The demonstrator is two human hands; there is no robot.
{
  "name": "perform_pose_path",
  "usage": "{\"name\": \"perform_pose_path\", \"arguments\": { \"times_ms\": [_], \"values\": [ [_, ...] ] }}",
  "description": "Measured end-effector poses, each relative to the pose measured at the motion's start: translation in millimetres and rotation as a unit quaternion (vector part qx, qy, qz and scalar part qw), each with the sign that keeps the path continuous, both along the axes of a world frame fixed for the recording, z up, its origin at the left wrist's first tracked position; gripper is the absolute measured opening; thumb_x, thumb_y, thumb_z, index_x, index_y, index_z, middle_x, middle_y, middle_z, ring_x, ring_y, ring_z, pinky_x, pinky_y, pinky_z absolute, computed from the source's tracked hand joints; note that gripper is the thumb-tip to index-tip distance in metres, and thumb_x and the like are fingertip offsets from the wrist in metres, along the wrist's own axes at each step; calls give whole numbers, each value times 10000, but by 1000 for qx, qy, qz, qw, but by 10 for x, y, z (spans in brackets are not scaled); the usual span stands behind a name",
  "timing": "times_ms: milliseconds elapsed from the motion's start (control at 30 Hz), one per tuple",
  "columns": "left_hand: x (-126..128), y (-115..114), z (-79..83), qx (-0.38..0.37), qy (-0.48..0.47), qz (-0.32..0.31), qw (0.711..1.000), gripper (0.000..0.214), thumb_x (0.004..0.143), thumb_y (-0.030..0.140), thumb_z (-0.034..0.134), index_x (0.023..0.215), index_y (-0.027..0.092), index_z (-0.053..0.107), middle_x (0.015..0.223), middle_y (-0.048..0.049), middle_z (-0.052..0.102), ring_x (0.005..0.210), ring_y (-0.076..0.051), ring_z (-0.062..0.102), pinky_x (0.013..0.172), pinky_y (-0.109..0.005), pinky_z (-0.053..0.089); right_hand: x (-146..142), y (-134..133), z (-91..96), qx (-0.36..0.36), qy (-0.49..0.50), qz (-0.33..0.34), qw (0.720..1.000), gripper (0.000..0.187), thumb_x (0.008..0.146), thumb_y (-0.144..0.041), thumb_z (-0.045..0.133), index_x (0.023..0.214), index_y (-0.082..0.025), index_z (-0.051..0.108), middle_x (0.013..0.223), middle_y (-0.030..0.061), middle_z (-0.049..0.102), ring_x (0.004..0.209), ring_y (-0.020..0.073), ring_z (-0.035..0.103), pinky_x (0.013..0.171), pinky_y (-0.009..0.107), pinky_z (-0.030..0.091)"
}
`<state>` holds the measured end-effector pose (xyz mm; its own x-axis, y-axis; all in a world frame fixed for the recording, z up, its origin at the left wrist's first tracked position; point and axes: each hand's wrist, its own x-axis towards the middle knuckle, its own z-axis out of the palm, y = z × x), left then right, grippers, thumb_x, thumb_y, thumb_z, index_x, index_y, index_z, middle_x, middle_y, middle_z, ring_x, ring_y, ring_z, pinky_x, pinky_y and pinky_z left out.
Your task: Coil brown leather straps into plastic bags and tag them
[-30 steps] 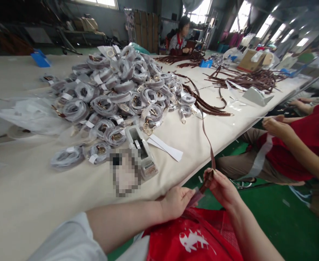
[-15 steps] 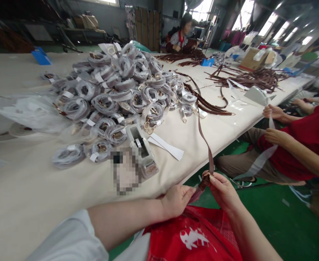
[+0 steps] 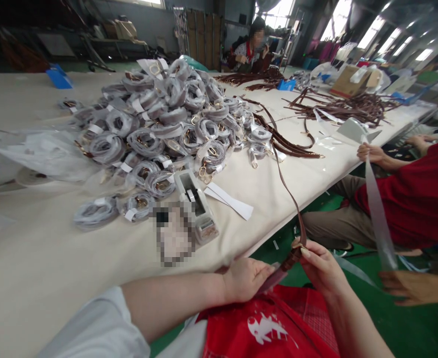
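A long brown strap [image 3: 290, 191] runs from the loose straps on the table down over the edge to my hands. My right hand [image 3: 322, 264] pinches it near a metal fitting, above my lap. Closer to my body, my left hand [image 3: 249, 278] is closed round the strap's other stretch, where a clear plastic sleeve [image 3: 273, 282] covers part of it. On the table in front lie a tape dispenser [image 3: 197, 209] and white paper strips [image 3: 229, 200]. Beyond them rises a pile of coiled straps [image 3: 166, 119] wrapped in plastic, with gold clasps showing.
A co-worker in red [image 3: 408, 199] sits close at my right, holding a long clear plastic strip [image 3: 378, 209]. Loose brown straps [image 3: 353, 107] and a cardboard box [image 3: 353, 82] lie further along the table. Another person [image 3: 254, 49] sits at the far side.
My right hand has moved right and slightly down with the strap. My left hand has shifted a little the same way. The co-worker's lower hand has drawn the plastic strip downward.
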<state>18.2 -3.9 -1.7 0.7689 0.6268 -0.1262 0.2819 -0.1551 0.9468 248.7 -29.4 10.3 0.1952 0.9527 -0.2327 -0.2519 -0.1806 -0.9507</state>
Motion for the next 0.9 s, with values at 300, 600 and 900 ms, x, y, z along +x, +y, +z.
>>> {"name": "perform_pose_path", "arguments": {
  "times_ms": [300,600,900],
  "values": [
    [-8,24,0,35,-3,12,999,609,997,557,203,685,169,555,635,-12,558,590,-123,481,574,-244,360,-89,7,-17,1,-13,7,1000,198,611,-368,880,753,-267,787,772,24,717,720,203,608,678,313,494],
    [-15,20,24,15,-29,26,999,621,1009,529,195,814,155,650,703,-22,611,635,-130,520,622,-250,389,-194,16,-101,-12,-6,30,999,185,612,-375,880,737,-266,797,756,14,719,716,196,604,697,319,480],
    [4,17,-11,17,-54,67,996,590,1015,499,210,818,156,648,737,-42,642,679,-154,573,652,-257,429,-372,-49,-202,-34,39,72,996,155,654,-352,860,770,-266,801,771,19,725,679,197,608,642,326,491]
  ]
}}
